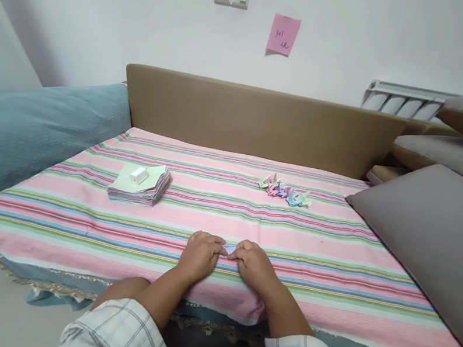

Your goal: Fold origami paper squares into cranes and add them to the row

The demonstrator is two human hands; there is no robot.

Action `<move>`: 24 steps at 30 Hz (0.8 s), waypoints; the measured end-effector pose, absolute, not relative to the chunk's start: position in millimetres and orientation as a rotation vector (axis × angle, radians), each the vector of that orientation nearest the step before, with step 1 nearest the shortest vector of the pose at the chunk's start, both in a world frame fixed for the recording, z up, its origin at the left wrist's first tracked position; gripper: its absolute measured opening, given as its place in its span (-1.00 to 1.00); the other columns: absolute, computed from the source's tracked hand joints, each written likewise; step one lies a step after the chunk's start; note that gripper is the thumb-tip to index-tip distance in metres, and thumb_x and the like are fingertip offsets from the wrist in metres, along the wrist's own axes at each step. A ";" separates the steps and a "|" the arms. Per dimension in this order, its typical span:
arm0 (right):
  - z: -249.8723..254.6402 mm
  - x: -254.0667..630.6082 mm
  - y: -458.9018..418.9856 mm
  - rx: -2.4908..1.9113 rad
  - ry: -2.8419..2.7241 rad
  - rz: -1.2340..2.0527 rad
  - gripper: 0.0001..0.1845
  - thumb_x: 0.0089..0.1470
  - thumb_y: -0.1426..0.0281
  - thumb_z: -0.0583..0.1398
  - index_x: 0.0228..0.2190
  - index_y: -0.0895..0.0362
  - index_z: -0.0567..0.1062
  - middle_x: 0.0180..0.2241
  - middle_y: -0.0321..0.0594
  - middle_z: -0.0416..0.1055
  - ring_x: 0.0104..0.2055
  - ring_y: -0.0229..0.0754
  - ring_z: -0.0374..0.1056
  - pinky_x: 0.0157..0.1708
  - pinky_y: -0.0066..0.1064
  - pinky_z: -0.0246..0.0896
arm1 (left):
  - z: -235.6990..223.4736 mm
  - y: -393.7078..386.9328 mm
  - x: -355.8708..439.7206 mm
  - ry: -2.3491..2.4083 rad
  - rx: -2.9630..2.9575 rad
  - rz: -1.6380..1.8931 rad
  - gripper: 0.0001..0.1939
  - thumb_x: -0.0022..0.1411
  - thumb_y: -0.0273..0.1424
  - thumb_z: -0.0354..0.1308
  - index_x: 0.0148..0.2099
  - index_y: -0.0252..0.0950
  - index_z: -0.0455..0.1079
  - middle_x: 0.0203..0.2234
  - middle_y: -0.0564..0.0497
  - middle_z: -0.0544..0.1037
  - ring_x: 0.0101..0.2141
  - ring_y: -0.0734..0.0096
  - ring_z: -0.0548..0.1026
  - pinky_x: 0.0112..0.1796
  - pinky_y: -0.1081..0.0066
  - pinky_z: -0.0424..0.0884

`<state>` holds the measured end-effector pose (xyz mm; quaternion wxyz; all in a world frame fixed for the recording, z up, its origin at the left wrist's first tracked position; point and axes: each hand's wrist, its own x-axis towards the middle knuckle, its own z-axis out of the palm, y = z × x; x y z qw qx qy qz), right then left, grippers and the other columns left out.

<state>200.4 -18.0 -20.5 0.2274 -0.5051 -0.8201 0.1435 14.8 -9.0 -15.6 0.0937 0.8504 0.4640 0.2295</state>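
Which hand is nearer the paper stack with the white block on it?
Left. The left hand is to the right of the paper stack and closer to the person; the right hand is farther right, beyond the left hand.

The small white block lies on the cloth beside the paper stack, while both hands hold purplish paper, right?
Not quite: the head view shows the small white block on top of the paper stack, not on the cloth beside it. The left hand and right hand do hold purplish paper.

A small purple paper [229, 249] is pinched by the left hand [201, 256] and right hand [253, 265] over a striped cloth [209, 199].
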 end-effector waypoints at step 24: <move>-29.5 188.2 -15.9 -1.287 -2.066 0.249 -0.67 0.08 0.50 0.06 -0.13 0.08 0.47 -0.17 -0.16 0.42 -0.12 -0.12 0.26 -0.09 -0.28 0.13 | -17.5 -8.4 12.2 1.349 2.579 0.689 -0.69 0.16 -0.50 0.03 -0.21 0.01 0.51 -0.15 0.14 0.55 -0.19 0.29 0.41 -0.08 0.17 0.20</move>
